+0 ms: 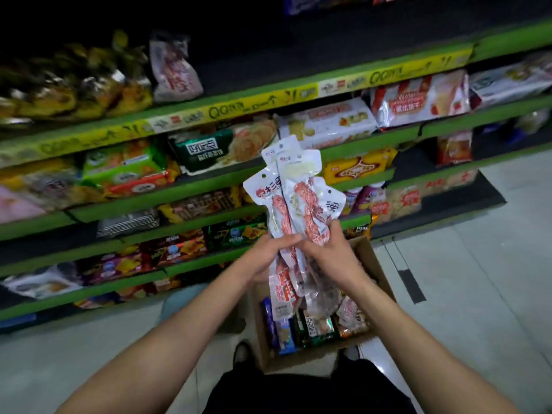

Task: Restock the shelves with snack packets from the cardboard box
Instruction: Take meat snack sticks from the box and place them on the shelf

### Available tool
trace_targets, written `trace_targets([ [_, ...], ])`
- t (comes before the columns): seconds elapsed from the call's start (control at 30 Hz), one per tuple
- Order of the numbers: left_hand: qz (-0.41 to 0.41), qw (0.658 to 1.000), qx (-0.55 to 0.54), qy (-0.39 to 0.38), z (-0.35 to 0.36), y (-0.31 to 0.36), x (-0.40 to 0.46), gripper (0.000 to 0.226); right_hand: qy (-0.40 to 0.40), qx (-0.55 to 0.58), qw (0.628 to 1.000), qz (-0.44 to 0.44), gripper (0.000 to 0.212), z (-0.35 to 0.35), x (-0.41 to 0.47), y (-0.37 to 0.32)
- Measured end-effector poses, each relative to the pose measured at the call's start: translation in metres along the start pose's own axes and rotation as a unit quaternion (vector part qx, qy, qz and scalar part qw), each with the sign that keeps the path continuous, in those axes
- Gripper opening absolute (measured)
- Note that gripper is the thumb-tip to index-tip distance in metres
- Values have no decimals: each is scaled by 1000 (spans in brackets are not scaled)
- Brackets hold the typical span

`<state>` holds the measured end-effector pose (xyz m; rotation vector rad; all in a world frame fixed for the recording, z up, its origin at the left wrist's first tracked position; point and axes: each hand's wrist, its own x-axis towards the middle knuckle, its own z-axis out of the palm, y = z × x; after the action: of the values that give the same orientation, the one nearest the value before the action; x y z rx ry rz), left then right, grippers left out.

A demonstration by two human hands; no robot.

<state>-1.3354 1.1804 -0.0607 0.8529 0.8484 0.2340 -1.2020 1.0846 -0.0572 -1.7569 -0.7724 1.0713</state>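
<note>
here, both hands' fingers, left hand (270, 252) and right hand (331, 252), curled round snack packets (294, 198) above cardboard box (378, 264)

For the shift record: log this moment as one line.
both hands grip bunch of white-and-red plastic snack packets | above open brown cardboard box | green shelves ahead

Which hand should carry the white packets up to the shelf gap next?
Left, probably. The shelf gap lies up-left, on the left hand side, and it grips the white packets low. Right hand would cross over.
</note>
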Motion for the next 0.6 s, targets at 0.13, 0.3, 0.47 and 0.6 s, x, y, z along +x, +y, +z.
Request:
trace_targets([
  [0.13,74,997,-16,26,2,34,-19,37,-31,11,997,-69,53,2,2,-42],
  [0.3,153,986,-42,49,8,67,-42,32,-66,-10,987,-146,45,4,4,-88],
  [0.47,221,968,-66,96,15,92,-61,32,-105,-43,964,-242,28,4,4,-128],
  [0.6,256,953,-88,133,15,103,-75,28,-105,-51,957,-266,21,5,1,-150],
])
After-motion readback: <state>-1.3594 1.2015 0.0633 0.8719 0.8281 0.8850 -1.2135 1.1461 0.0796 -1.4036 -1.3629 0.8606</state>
